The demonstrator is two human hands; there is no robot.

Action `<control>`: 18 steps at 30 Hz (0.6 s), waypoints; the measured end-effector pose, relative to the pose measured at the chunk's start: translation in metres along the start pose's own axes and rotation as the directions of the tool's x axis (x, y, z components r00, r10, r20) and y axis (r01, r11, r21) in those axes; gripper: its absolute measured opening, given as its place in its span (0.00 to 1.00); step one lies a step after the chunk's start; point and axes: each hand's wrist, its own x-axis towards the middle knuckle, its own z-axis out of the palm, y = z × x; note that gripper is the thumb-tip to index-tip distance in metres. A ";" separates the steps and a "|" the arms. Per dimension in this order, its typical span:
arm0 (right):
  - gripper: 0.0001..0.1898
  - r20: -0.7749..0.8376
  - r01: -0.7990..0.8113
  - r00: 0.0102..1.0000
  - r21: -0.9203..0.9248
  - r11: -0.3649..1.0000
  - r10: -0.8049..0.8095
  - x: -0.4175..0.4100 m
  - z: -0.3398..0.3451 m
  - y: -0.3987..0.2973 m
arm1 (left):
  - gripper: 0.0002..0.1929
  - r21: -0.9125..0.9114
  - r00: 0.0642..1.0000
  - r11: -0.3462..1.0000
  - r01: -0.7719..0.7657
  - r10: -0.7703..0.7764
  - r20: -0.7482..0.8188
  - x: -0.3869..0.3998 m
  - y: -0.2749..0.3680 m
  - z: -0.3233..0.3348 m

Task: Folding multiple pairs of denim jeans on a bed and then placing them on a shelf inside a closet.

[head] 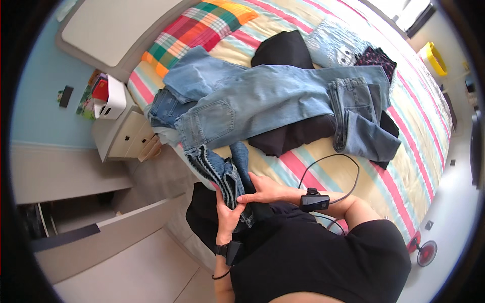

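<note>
A pair of dark blue jeans point(230, 178) is bunched between my hands, over my lap at the bed's edge. My left hand point(228, 217) grips its near part, with the thumb on top. On the other side, my right hand point(259, 190) holds the same denim between thumb and fingers. Light blue jeans point(257, 100) lie spread across the bed just beyond. Folded grey-blue jeans point(354, 117) rest on them at the right. Black garments point(293, 136) show underneath, and another black cloth point(282, 49) lies behind. Darker blue jeans point(166, 108) are bunched at the left.
The bed has a striped sheet point(413, 151), a plaid pillow point(197, 32) and a light blue printed cloth point(333, 41). A nightstand point(127, 136) stands at the left, near an open drawer point(110, 235). A black cable point(358, 170) loops by my right forearm.
</note>
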 end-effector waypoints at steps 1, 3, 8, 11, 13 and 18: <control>0.44 0.016 0.014 1.000 -0.007 1.000 -0.014 0.000 0.000 0.000 | 0.34 0.039 1.000 0.999 -0.019 0.019 0.006 0.001 0.003 0.001; 0.45 -0.032 -0.030 0.999 -0.066 0.997 0.028 0.000 -0.003 0.000 | 0.32 0.057 1.000 0.998 -0.016 0.016 -0.005 0.001 0.009 0.005; 0.44 0.008 -0.039 0.999 -0.092 0.995 0.040 0.001 -0.006 -0.012 | 0.30 0.045 0.999 0.999 -0.017 0.019 -0.044 -0.001 0.003 0.000; 0.45 0.075 -0.109 0.990 -0.115 0.987 0.118 0.002 -0.007 -0.014 | 0.31 0.045 0.999 0.999 -0.013 0.014 -0.030 -0.001 0.007 0.002; 0.45 0.019 -0.055 0.998 -0.012 0.998 0.055 0.002 -0.002 -0.008 | 0.32 0.037 0.999 0.999 -0.013 0.014 -0.038 -0.002 0.003 0.000; 0.44 0.041 -0.099 0.994 -0.016 0.995 0.100 -0.001 -0.002 -0.011 | 0.33 0.078 0.997 0.996 -0.049 0.054 -0.059 -0.003 -0.009 -0.005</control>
